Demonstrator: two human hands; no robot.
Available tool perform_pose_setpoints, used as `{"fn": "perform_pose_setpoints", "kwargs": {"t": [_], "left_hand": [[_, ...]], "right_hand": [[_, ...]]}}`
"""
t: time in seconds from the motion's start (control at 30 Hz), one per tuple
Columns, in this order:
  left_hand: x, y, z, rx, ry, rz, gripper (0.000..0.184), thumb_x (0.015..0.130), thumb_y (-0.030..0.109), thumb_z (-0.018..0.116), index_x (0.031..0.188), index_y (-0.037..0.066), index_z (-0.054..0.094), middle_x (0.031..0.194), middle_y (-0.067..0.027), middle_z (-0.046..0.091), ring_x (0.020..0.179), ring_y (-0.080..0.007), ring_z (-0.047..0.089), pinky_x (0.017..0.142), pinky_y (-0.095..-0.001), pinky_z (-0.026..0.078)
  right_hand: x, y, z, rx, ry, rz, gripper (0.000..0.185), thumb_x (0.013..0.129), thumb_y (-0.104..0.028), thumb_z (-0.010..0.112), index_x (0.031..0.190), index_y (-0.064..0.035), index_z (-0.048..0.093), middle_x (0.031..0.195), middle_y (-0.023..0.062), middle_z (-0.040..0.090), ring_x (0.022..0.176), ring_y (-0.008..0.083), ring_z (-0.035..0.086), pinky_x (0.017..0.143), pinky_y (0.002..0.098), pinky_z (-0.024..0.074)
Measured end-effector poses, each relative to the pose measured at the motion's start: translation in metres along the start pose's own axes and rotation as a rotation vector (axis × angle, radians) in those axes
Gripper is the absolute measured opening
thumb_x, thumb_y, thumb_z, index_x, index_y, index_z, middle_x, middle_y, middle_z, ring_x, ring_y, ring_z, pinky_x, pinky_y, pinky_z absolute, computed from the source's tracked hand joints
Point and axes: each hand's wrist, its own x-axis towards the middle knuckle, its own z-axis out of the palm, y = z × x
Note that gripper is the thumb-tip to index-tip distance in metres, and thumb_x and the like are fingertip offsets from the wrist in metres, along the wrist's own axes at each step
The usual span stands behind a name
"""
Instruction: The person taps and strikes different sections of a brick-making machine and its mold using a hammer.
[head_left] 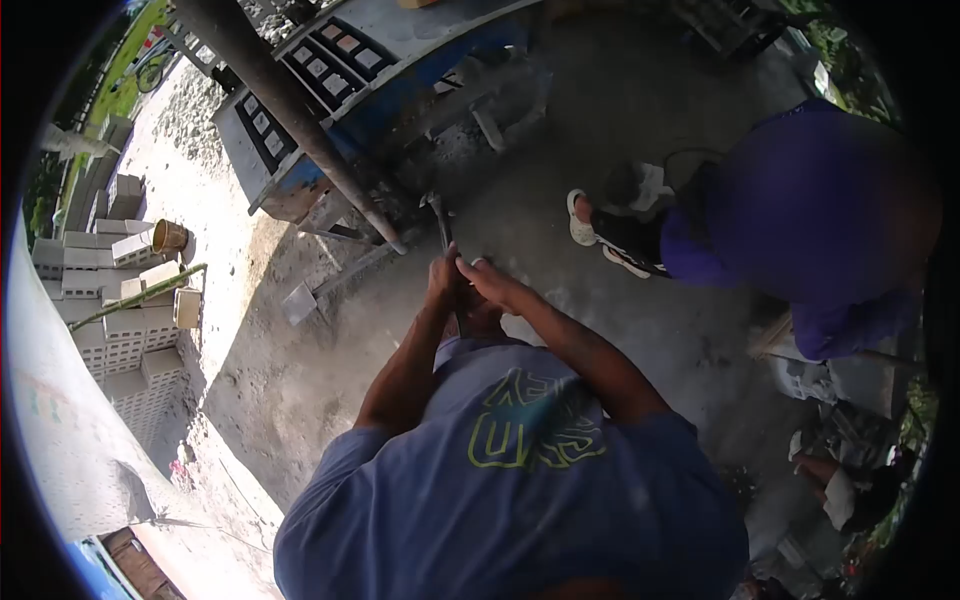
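A hammer (438, 214) points away from my body, its metal head at the far end and its handle running back toward my shirt. My left hand (443, 277) is wrapped around the handle below the head. Right beside it, my right hand (492, 286) is closed, its fingertips meeting the handle and the left hand. Part of the grip is hidden between the two hands. Both forearms reach forward over the grey floor (370, 330).
Ahead stands a worktable (400, 25) with dark moulds (335, 60) on it. A slanting pole (300, 125) crosses before it. Stacked concrete blocks (110, 270) and a bucket (169, 237) are at left. A person in purple (810, 210) bends over at right.
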Motion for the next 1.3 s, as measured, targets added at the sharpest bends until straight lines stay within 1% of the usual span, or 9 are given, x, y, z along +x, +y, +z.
{"fn": "perform_pose_setpoints", "kwargs": {"t": [0.1, 0.17, 0.3, 0.37, 0.47, 0.6, 0.67, 0.93, 1.3], "left_hand": [[0.029, 0.046, 0.036, -0.218, 0.064, -0.056, 0.051, 0.087, 0.05, 0.047, 0.065, 0.005, 0.048, 0.053, -0.0043, 0.043, 0.05, -0.0167, 0.046, 0.044, -0.0335, 0.035], [0.062, 0.062, 0.043, -0.016, 0.041, 0.258, 0.053, 0.086, 0.051, 0.047, 0.066, 0.002, 0.048, 0.056, -0.0052, 0.044, 0.053, -0.0174, 0.044, 0.05, -0.0349, 0.037], [0.097, 0.095, 0.06, -0.136, 0.263, 0.114, 0.053, 0.087, 0.048, 0.047, 0.068, -0.002, 0.045, 0.061, -0.0055, 0.045, 0.057, -0.0179, 0.038, 0.054, -0.0356, 0.037], [0.115, 0.098, 0.067, -0.259, 0.312, -0.013, 0.047, 0.087, 0.044, 0.051, 0.069, 0.001, 0.045, 0.062, -0.0048, 0.044, 0.057, -0.0173, 0.039, 0.054, -0.0364, 0.037], [0.143, 0.082, 0.074, -0.516, 0.284, -0.135, 0.039, 0.087, 0.038, 0.053, 0.069, 0.004, 0.045, 0.061, -0.0037, 0.042, 0.056, -0.0174, 0.041, 0.056, -0.0367, 0.037], [0.164, 0.078, 0.083, -0.796, 0.364, -0.3, 0.031, 0.088, 0.031, 0.052, 0.069, 0.007, 0.045, 0.059, -0.0039, 0.041, 0.056, -0.0191, 0.044, 0.056, -0.0371, 0.039], [0.2, 0.057, 0.088, -1.242, 0.289, -0.39, 0.026, 0.09, 0.025, 0.049, 0.071, 0.008, 0.045, 0.059, -0.0062, 0.044, 0.055, -0.0218, 0.045, 0.055, -0.037, 0.04], [0.248, 0.135, 0.133, -1.433, 0.413, -0.237, 0.03, 0.092, 0.026, 0.047, 0.072, 0.004, 0.042, 0.062, -0.0076, 0.042, 0.057, -0.0216, 0.045, 0.057, -0.0363, 0.043], [0.248, 0.122, 0.181, -1.595, 0.616, -0.299, 0.028, 0.09, 0.022, 0.048, 0.068, 0.005, 0.044, 0.057, -0.0082, 0.045, 0.053, -0.0222, 0.046, 0.054, -0.0358, 0.043]], "right_hand": [[0.026, -0.043, -0.032, 0.014, 0.038, 0.057, 0.069, 0.088, -0.06, 0.037, 0.123, -0.0002, 0.045, 0.114, 0.0138, 0.054, 0.1, 0.0227, 0.055, 0.079, 0.039, 0.0472], [0.03, -0.073, -0.046, 0.124, 0.044, 0.144, 0.072, 0.088, -0.061, 0.034, 0.126, -0.0002, 0.041, 0.115, 0.0142, 0.053, 0.101, 0.0227, 0.054, 0.079, 0.0393, 0.0468], [0.041, -0.118, -0.051, 0.079, 0.091, 0.149, 0.075, 0.088, -0.064, 0.025, 0.138, -0.0092, 0.029, 0.13, 0.0074, 0.044, 0.101, 0.0181, 0.048, 0.078, 0.035, 0.045], [0.068, -0.12, -0.064, 0.059, 0.12, 0.315, 0.072, 0.086, -0.068, 0.018, 0.114, -0.0097, 0.048, 0.073, 0.0051, 0.052, 0.055, 0.0097, 0.049, 0.045, 0.0256, 0.0401], [0.087, -0.131, -0.092, 0.014, -0.029, 0.508, 0.067, 0.085, -0.069, 0.019, 0.104, -0.0118, 0.049, 0.058, -0.0015, 0.041, 0.042, 0.0039, 0.036, 0.035, 0.0209, 0.0303], [0.12, -0.158, -0.123, -0.199, -0.156, 0.644, 0.06, 0.087, -0.066, 0.025, 0.098, -0.0114, 0.048, 0.058, -0.0013, 0.042, 0.043, 0.0043, 0.037, 0.035, 0.0191, 0.0306], [0.138, -0.183, -0.14, -0.292, -0.292, 0.637, 0.058, 0.089, -0.061, 0.032, 0.069, -0.0073, 0.045, 0.057, -0.0017, 0.039, 0.045, 0.0066, 0.035, 0.036, 0.0196, 0.0287], [0.185, -0.251, -0.216, -0.664, -0.455, 0.472, 0.05, 0.091, -0.05, 0.041, 0.069, -0.0051, 0.046, 0.056, -0.0001, 0.042, 0.044, 0.0072, 0.039, 0.037, 0.0195, 0.0294], [0.19, -0.242, -0.239, -0.942, -0.55, 0.536, 0.045, 0.093, -0.047, 0.04, 0.077, -0.0062, 0.05, 0.061, 0.0005, 0.046, 0.046, 0.0088, 0.041, 0.039, 0.0236, 0.0313]]}}
